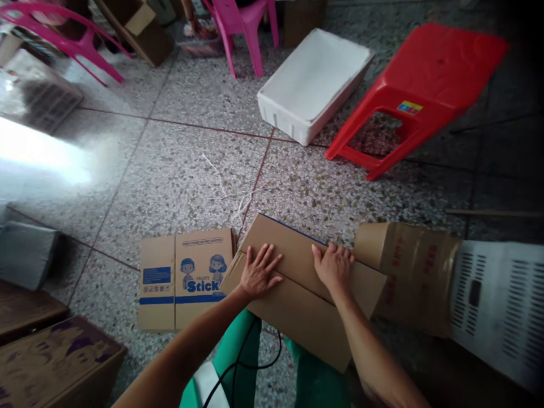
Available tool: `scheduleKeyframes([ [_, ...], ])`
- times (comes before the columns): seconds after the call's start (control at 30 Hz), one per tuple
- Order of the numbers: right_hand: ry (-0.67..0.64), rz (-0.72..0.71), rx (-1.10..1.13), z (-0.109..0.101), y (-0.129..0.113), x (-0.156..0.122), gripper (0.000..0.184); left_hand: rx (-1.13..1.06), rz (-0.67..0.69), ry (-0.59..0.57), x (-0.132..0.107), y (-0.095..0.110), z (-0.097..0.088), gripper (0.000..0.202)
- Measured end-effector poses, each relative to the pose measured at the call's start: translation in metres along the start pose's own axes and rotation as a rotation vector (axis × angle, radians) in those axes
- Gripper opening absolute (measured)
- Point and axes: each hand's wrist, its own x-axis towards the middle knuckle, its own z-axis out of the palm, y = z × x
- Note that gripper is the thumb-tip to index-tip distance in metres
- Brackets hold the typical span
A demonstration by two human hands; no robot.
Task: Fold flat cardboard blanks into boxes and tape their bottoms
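Head view: cardboard box (pixel 297 317) is lying at near centre, over green trousers (pixel 238 345). Left hand (pixel 260 273) is resting palm down on left part of its top, fingers spread. Right hand (pixel 334 265) is touching top at far right side, thumb apart, other fingers bending close together near far edge. Flat printed cartons (pixel 199 266) are lying just left on speckled floor (pixel 178 158). Taped carton (pixel 419 272) and white basket (pixel 497 306) are standing right. Farther, white tray (pixel 314 79) is sitting left of red stool (pixel 442 68).
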Motion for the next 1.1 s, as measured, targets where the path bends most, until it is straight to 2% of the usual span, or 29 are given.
scheduleKeyframes([
  [0.1, 0.000, 0.032, 0.061, -0.003, -0.001, -0.004, 0.067, 0.002, -0.129, 0.058, 0.007, 0.018, 0.005, 0.061],
  [0.13, 0.002, 0.040, 0.085, -0.004, -0.001, -0.005, 0.066, 0.000, -0.117, 0.058, 0.010, 0.023, 0.008, 0.056],
  [0.27, 0.048, 0.083, 0.210, -0.004, -0.006, 0.001, 0.064, -0.015, 0.127, -0.001, 0.024, 0.028, 0.018, 0.048],
  [0.33, 0.089, 0.076, 0.295, -0.004, -0.004, 0.004, 0.064, 0.007, 0.152, 0.003, 0.030, 0.028, 0.019, 0.049],
  [0.4, 0.146, 0.049, 0.411, -0.004, 0.009, -0.002, 0.060, 0.038, 0.150, 0.010, 0.032, 0.029, 0.017, 0.049],
  [0.43, 0.184, 0.064, 0.483, -0.004, 0.021, -0.011, 0.059, 0.049, 0.155, 0.010, 0.032, 0.030, 0.016, 0.049],
  [0.5, 0.254, 0.234, 0.649, 0.002, 0.054, -0.040, 0.059, 0.057, 0.157, 0.013, 0.031, 0.033, 0.014, 0.049],
  [0.57, 0.270, 0.584, 0.809, 0.015, 0.089, -0.082, 0.064, 0.050, 0.152, 0.026, 0.030, 0.036, 0.014, 0.050],
  [0.6, 0.242, 0.659, 0.837, 0.022, 0.102, -0.104, 0.067, 0.045, 0.151, 0.032, 0.030, 0.037, 0.014, 0.050],
  [0.67, 0.177, 0.690, 0.878, 0.036, 0.117, -0.145, 0.072, 0.040, 0.154, 0.045, 0.030, 0.039, 0.014, 0.052],
  [0.73, 0.111, 0.632, 0.905, 0.045, 0.115, -0.171, 0.075, 0.044, 0.161, 0.054, 0.031, 0.041, 0.014, 0.054],
  [0.8, 0.076, 0.591, 0.918, 0.048, 0.105, -0.182, 0.071, 0.049, 0.167, 0.060, 0.031, 0.043, 0.014, 0.057],
  [0.93, 0.078, 0.634, 0.904, 0.048, 0.091, -0.178, 0.056, 0.049, 0.196, 0.060, 0.029, 0.044, 0.015, 0.060],
  [1.1, 0.105, 0.649, 0.871, 0.055, 0.089, -0.180, 0.060, 0.074, 0.251, 0.017, 0.028, 0.042, 0.015, 0.068],
])
